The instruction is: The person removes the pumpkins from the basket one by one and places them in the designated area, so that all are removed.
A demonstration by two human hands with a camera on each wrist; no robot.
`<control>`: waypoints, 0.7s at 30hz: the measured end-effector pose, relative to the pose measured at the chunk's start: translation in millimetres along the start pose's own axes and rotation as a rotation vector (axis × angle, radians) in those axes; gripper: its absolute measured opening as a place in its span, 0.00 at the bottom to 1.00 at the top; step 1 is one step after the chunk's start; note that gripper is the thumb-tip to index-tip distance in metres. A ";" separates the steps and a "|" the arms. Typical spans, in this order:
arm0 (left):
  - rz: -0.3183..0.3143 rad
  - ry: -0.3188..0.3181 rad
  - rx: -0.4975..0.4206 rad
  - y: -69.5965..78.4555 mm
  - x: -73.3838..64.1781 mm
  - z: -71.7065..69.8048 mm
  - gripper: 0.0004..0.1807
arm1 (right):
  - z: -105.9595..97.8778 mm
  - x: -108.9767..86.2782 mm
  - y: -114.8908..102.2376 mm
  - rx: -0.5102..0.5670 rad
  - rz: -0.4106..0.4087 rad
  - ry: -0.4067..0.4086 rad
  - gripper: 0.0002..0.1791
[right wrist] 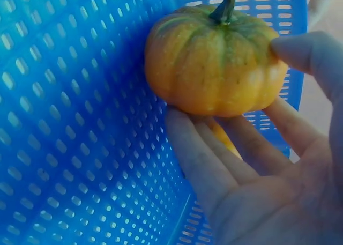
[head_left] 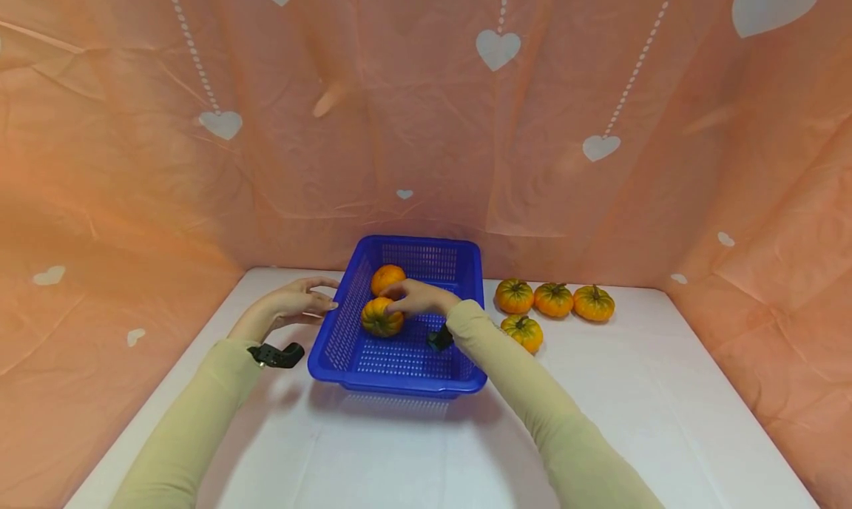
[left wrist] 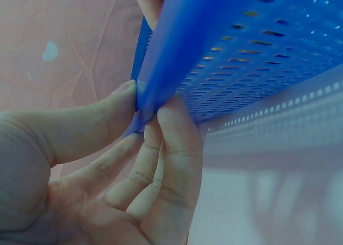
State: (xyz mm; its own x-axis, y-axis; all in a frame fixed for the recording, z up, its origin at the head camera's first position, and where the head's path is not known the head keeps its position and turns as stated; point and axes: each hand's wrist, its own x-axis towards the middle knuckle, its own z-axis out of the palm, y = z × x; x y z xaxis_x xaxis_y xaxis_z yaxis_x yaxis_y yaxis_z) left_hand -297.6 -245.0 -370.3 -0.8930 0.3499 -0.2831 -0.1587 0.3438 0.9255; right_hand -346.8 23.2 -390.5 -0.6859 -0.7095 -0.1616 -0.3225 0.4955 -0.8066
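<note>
A blue perforated plastic basket point(head_left: 399, 385) stands on the white table. My left hand point(head_left: 296, 302) pinches its left rim point(left wrist: 177, 46), thumb on one side and fingers on the other. Inside the basket, my right hand point(head_left: 422, 299) grips a small orange-and-green pumpkin point(head_left: 381, 318). In the right wrist view the thumb lies on the side of this ribbed pumpkin point(right wrist: 214, 62), near its green stem, and the other fingers curl around its opposite side. A second orange pumpkin point(head_left: 387, 278) sits just behind it in the basket, mostly hidden by the fingers in the right wrist view.
Right of the basket, three pumpkins stand in a row: one nearest the basket point(head_left: 515, 296), a middle one point(head_left: 554, 300) and an outer one point(head_left: 594, 303). Another pumpkin point(head_left: 522, 334) lies in front, partly behind the right sleeve. A peach curtain point(head_left: 426, 146) with white hearts encloses the table.
</note>
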 end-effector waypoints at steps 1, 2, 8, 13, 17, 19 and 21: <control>-0.001 0.000 0.000 -0.1 0.2 0.0 0.33 | -0.1 0.0 0.2 0.010 0.005 0.002 0.25; -0.002 0.001 0.001 -0.1 0.3 0.1 0.33 | -0.3 0.6 0.7 0.013 0.008 0.004 0.24; -0.017 0.001 0.006 0.4 -0.4 1.0 0.34 | -1.6 2.1 3.2 0.056 0.037 0.008 0.23; -0.020 0.006 0.011 1.5 -1.1 1.4 0.34 | -5.1 -1.0 2.8 0.133 0.079 -0.006 0.23; -0.024 0.014 0.016 2.4 -0.7 1.4 0.34 | -10.6 -3.8 2.9 0.200 0.100 -0.014 0.22; -0.026 0.017 0.019 2.6 -0.3 1.2 0.34 | -14.0 -5.4 3.5 0.228 0.115 -0.015 0.22; -0.027 0.018 0.021 2.7 0.1 1.2 0.34 | -17.2 -6.7 4.9 0.258 0.128 -0.017 0.23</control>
State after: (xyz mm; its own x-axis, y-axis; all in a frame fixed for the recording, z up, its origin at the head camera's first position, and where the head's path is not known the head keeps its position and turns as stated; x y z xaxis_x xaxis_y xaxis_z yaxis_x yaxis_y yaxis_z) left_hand -297.6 -242.9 -368.1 -0.8961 0.3242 -0.3030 -0.1742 0.3711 0.9121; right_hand -355.0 39.0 -383.7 -0.6986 -0.6587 -0.2794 -0.0557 0.4394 -0.8966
